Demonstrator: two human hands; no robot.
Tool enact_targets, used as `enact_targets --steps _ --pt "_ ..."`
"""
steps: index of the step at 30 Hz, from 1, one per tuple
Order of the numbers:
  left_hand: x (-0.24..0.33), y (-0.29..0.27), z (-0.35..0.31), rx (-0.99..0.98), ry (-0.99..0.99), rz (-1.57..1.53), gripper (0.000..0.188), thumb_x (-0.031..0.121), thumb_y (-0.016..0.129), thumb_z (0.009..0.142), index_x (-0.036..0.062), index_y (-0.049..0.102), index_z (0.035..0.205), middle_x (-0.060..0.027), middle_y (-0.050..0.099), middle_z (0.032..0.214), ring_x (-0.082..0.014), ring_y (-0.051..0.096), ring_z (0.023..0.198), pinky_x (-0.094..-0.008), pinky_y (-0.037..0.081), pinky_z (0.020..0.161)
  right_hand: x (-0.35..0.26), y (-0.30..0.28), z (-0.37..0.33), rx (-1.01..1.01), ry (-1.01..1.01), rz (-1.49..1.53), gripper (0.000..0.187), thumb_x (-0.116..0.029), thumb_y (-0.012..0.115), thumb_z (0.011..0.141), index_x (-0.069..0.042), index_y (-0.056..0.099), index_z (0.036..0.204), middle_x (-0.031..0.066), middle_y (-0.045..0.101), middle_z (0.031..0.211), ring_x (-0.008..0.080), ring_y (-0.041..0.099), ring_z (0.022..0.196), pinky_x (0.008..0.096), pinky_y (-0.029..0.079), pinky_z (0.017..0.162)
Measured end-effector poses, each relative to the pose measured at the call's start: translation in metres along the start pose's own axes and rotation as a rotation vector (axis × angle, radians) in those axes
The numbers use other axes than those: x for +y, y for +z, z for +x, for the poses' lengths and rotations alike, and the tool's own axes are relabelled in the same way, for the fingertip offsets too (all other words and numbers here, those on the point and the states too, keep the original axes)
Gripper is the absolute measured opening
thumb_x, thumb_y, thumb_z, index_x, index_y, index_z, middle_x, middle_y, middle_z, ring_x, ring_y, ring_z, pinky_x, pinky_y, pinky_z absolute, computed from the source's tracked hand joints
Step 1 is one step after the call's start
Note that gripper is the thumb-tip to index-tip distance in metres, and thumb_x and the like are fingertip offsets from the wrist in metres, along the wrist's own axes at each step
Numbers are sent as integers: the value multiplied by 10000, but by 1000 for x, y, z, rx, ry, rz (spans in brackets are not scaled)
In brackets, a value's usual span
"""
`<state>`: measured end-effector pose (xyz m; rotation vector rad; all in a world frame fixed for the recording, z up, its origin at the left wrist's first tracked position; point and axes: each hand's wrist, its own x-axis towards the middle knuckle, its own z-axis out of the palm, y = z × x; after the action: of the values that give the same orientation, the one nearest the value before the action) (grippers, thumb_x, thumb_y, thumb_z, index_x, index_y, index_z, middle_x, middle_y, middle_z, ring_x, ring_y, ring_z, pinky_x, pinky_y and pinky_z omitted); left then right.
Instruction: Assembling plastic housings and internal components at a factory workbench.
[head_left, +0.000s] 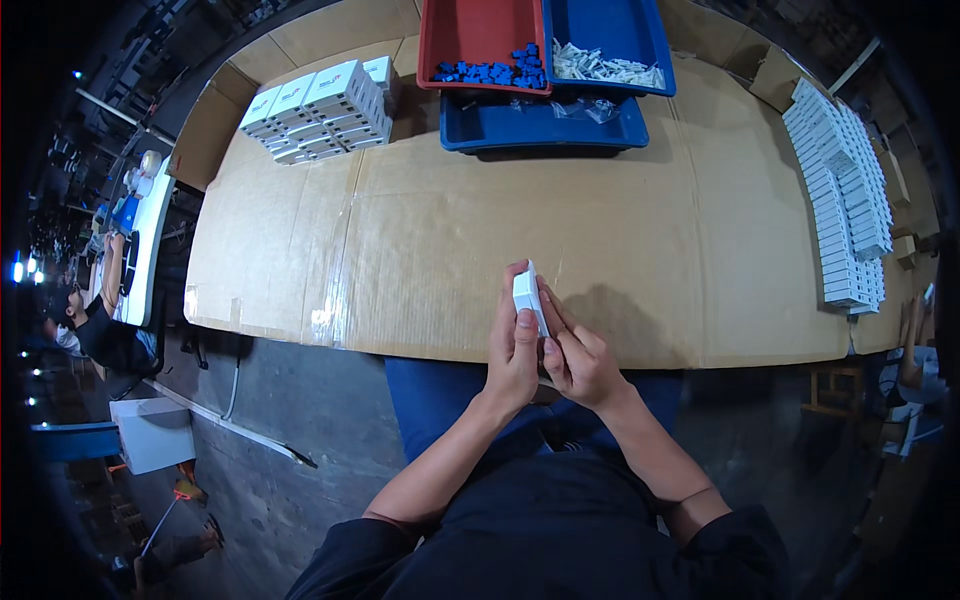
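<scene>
Between my two hands, just above the near edge of the cardboard-covered table point(520, 210), is a small white box-shaped piece point(526, 292). My left hand point(512, 350) wraps its left side, the thumb lying on the near face and a finger reaching over the top. Against the right side press the fingers of my right hand point(582, 358), with its thumb lower down near the bottom edge. The piece stands tilted, and my fingers hide much of it. I cannot tell whether it is a closed box or a plastic housing.
Stacked white boxes point(325, 105) stand at the back left; long stacks of white pieces point(840, 200) line the right side. At the back, a red bin point(480, 35) holds blue parts, a blue bin point(610, 30) white parts. Beneath is another blue bin point(540, 130). A co-worker point(100, 325) sits left.
</scene>
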<state>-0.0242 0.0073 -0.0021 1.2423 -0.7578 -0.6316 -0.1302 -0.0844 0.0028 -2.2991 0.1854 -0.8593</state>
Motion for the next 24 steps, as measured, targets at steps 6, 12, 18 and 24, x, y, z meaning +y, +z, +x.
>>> enact_targets --steps 6,12,18,24 --pt "1 -4 -6 -23 -75 -114 712 476 335 1137 -68 274 1593 -189 366 1598 -264 391 1460 -388 317 1198 -4 -4 1 1 25 51 458 -118 512 1050 157 529 1416 298 514 1518 363 718 1107 372 595 886" --pt "5 -7 5 -35 23 7 781 487 384 1106 -61 184 1624 -235 257 1666 -335 276 1544 -436 228 1247 -8 -7 11 -16 232 397 462 -221 486 1108 58 527 1474 218 452 1602 317 569 1374 395 476 1093" --pt "-5 -4 3 -54 154 114 906 520 503 1038 -54 141 1639 -265 240 1668 -380 252 1554 -477 204 1255 -14 -14 17 29 905 1056 547 -386 517 1110 10 533 1487 98 625 1370 185 589 1256 353 483 1055" --pt "-5 -9 9 -6 271 284 980 595 617 949 -95 303 1569 -295 434 1505 -414 419 1410 -515 368 1149 -35 -5 24 104 904 1081 486 -227 630 1066 11 530 1477 104 632 1355 153 588 1248 309 512 1005"
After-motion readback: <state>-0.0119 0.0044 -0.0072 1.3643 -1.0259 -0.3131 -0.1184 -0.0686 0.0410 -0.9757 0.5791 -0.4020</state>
